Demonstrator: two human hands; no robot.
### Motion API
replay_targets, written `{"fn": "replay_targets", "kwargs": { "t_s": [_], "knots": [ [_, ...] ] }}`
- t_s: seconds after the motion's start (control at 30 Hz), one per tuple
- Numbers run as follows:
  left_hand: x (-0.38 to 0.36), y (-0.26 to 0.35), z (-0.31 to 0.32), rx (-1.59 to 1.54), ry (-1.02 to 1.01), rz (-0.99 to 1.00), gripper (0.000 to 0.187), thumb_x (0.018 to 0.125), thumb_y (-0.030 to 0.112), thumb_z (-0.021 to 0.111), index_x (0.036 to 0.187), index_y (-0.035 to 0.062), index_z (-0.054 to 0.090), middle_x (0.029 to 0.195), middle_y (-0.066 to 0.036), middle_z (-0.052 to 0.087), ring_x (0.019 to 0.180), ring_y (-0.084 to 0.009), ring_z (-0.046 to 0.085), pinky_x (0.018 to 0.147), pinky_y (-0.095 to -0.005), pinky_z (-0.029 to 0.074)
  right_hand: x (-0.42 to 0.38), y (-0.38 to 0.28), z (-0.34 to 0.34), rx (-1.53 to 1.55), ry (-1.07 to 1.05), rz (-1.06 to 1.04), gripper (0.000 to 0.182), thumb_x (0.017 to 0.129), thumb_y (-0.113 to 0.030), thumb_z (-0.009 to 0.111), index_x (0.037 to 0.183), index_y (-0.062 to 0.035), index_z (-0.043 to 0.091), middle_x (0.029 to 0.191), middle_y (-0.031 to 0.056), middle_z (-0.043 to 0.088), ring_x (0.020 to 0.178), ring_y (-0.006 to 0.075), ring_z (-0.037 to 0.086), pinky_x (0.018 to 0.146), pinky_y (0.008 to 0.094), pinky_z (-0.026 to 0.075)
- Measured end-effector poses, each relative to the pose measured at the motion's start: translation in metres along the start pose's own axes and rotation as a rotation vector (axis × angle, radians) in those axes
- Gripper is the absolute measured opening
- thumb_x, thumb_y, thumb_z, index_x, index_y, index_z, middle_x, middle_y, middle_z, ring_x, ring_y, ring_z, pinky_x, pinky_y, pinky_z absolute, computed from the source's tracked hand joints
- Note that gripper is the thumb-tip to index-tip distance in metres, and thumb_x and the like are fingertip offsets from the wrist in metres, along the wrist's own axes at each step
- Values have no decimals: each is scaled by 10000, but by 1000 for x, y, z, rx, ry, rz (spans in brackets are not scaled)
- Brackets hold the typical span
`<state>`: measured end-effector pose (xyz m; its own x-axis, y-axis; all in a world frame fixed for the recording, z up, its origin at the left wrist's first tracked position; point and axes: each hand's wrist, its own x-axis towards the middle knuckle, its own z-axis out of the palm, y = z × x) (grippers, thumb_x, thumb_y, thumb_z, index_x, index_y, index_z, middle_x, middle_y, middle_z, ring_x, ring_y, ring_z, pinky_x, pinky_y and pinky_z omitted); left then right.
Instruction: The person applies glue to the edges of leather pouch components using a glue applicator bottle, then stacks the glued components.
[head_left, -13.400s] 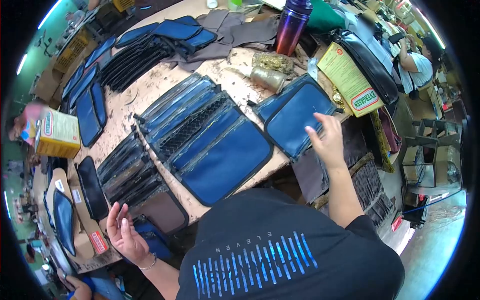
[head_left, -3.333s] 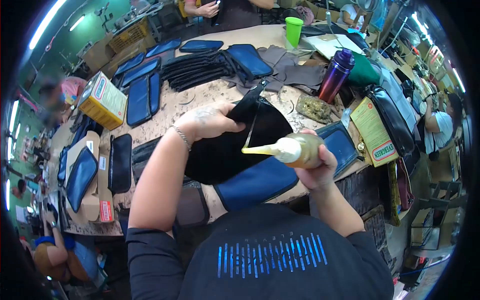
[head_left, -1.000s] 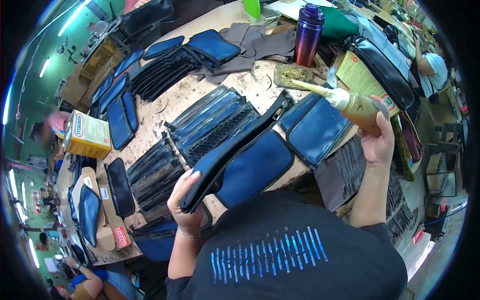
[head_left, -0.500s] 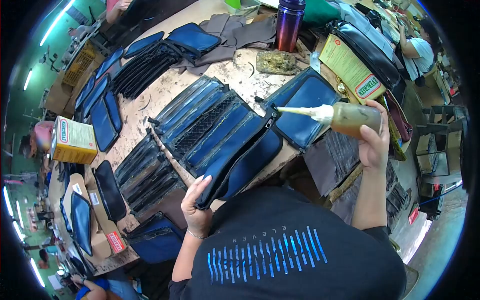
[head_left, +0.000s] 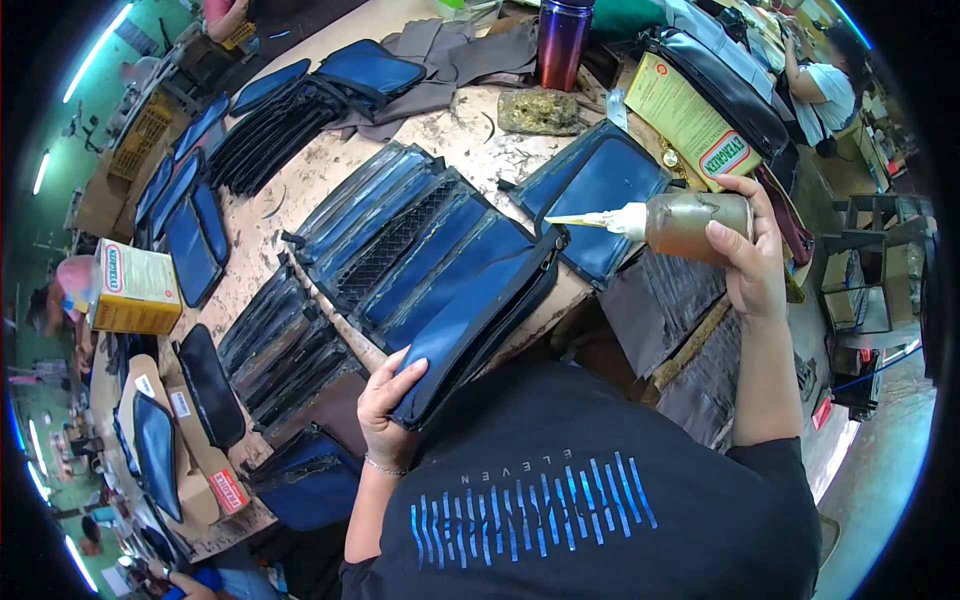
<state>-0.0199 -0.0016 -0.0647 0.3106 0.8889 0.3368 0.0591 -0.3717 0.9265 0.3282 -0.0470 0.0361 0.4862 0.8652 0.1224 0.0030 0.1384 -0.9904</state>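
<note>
My left hand (head_left: 390,400) grips the near end of a blue zippered pouch (head_left: 465,325), thumb on its blue face and fingers below. The pouch slants up to the right, its black zipper edge towards my body. In my right hand (head_left: 752,245) is a squeeze bottle (head_left: 695,226) of brownish liquid, held sideways. Its long pale nozzle (head_left: 585,219) points left, the tip just above the pouch's far end. Beneath and beyond the pouch lie flat blue panels (head_left: 430,250) with dark, streaked edges. Another blue pouch (head_left: 610,190) rests behind the nozzle.
Stacked dark pouches (head_left: 270,135) lie at the back left. A purple tumbler (head_left: 565,45) stands behind a crusted block (head_left: 540,112). Yellow tins stand at the left (head_left: 138,285) and lie at the right (head_left: 690,115). Dark sheets (head_left: 690,310) sit beside my right arm. Other people are farther off.
My left hand has turned the pouch over so its blue face shows and the zipper edge faces me. The bottle has shifted slightly left. The view has moved a little.
</note>
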Motion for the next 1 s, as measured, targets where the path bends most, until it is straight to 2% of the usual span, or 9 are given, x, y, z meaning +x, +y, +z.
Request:
{"fn": "replay_targets", "kwargs": {
  "t_s": [0.4,1.0],
  "knots": [
    [0,3,-1,68,-21,1,282,668,59,670,947,71,631,1025,-184,565,922,-250,566,794,-292,431,5,1,-5,-116,-22,70,351,676,-67,667,984,-58,500,876,38,547,796,102,520,731,235,423],
    [-2,0,-3,81,-42,27,321,631,13,680,944,65,634,1033,-179,563,920,-245,567,801,-290,431,9,-9,5,-269,-107,73,336,661,-98,665,952,-63,500,801,10,525,725,71,493,658,206,415]
  ]
}}
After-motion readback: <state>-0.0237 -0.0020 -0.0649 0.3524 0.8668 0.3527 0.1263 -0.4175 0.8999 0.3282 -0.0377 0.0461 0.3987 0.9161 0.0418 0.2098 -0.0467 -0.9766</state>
